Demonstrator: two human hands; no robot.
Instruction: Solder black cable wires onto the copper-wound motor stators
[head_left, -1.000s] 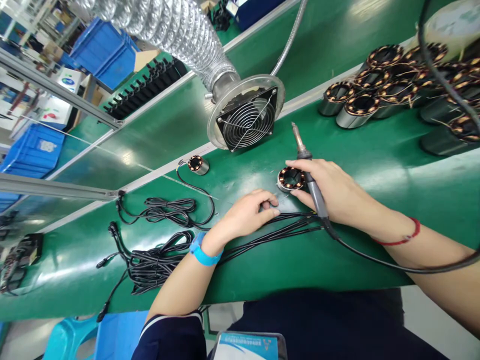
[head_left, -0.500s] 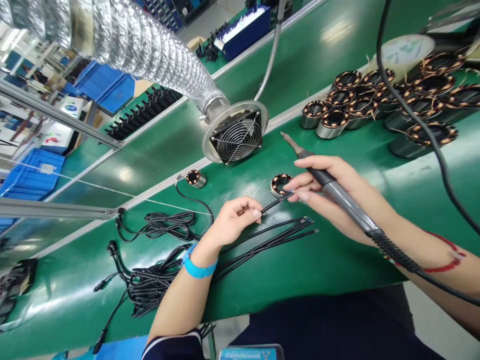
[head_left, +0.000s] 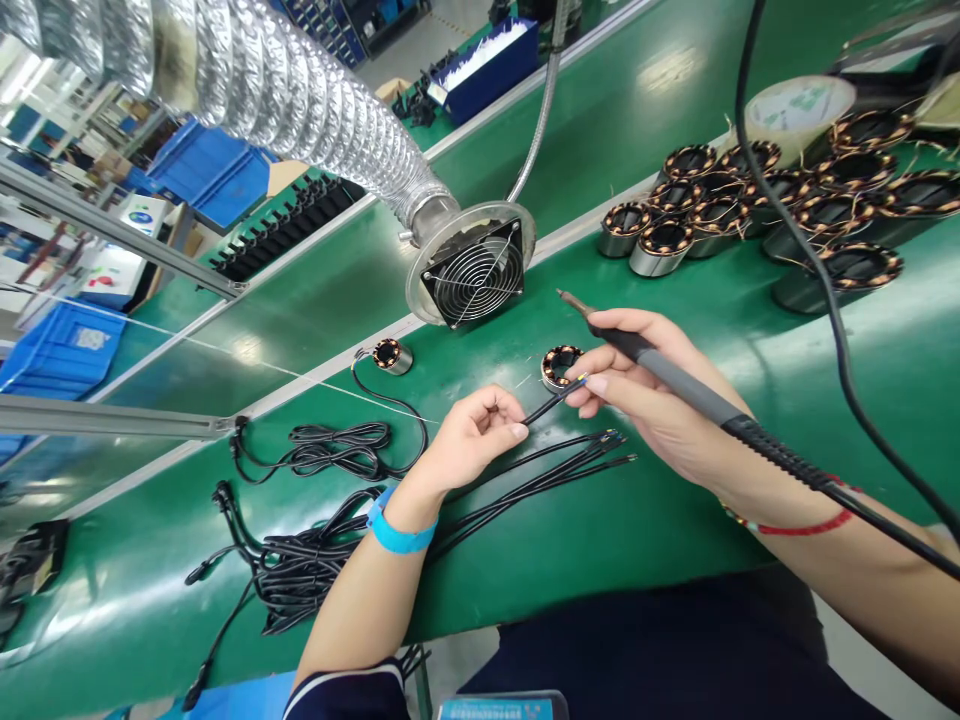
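Observation:
My left hand [head_left: 480,435] is closed on a black cable [head_left: 546,405], a short way back from its stripped end. My right hand [head_left: 637,385] holds a soldering iron [head_left: 660,375], its tip pointing up and left, away from the cable. The thumb and fingers of that same hand pinch the coloured wire ends of the cable. Just behind these fingers a motor stator [head_left: 559,368] with copper windings stands on the green bench, partly hidden by them. Below the hands lie several more black cables [head_left: 525,490] with stripped ends facing right.
A fume extractor fan [head_left: 476,280] on a foil duct [head_left: 300,100] hangs beyond the hands. Several stators [head_left: 664,245] stand at the back right. A stator wired to a cable [head_left: 391,356] and bundled cables [head_left: 307,575] lie left. The iron's cord [head_left: 832,290] crosses the right side.
My right hand has turned and its fingers have closed in on the cable's wire ends. The iron's tip has dropped slightly. My left hand is almost still.

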